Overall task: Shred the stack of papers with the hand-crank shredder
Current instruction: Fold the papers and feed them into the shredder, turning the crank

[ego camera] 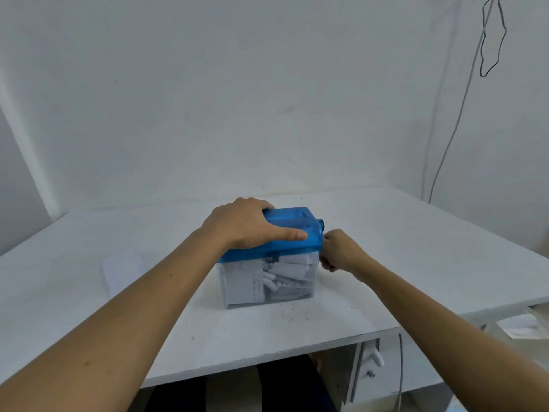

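The shredder (297, 233) stands upright mid-surface (416, 248), with a blue translucent top and a clear bin (237, 292) below packed with white shreds (285, 269). Its crank (320, 225) is on the right side, mostly hidden. A thin stack of papers (121, 269) lies flat to its left.

On my feed, both forearms (133, 316) were bare to the frame's edge, and the left hand (246, 224) and right hand (341, 251) were bare too. Lower down I made out dark clothing (267, 391) on the legs.

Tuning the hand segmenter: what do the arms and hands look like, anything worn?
No sleeves: the left arm and right arm are bare to the frame edge. The left hand and right hand are ungloved; no watch, ring or markings visible.
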`<state>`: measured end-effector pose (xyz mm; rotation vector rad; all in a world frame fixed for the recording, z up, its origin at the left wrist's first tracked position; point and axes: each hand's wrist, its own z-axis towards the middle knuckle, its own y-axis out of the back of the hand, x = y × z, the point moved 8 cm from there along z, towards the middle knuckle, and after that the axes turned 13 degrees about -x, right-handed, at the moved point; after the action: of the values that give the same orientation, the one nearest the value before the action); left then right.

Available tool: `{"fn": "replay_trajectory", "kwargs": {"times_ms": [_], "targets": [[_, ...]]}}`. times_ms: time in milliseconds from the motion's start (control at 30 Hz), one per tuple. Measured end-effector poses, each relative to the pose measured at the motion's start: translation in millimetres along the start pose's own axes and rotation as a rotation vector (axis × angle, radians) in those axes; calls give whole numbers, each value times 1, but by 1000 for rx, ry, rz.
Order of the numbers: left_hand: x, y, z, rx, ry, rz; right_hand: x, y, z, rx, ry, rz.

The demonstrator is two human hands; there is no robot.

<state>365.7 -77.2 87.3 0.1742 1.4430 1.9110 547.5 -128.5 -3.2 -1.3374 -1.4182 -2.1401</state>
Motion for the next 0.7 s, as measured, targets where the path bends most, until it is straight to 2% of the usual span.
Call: {"fn": "replay_trajectory", "kwargs": {"times_ms": [167, 333, 433, 500, 633, 700], "targets": [[2, 0, 3, 18, 7, 11, 2, 12, -27, 160, -35, -160], [4, -1, 5, 43, 16, 16, 41, 67, -49, 190, 17, 55], [4, -1, 6, 36, 5, 24, 63, 78, -53, 312, 199, -192], [4, -2, 6, 36, 5, 31, 66, 80, -48, 334, 266, -300], [3, -2, 6, 52, 5, 10, 76, 90, -20, 236, 244, 56], [3, -2, 6, 58, 6, 7, 78, 87, -5, 150, 204, 142]]}}
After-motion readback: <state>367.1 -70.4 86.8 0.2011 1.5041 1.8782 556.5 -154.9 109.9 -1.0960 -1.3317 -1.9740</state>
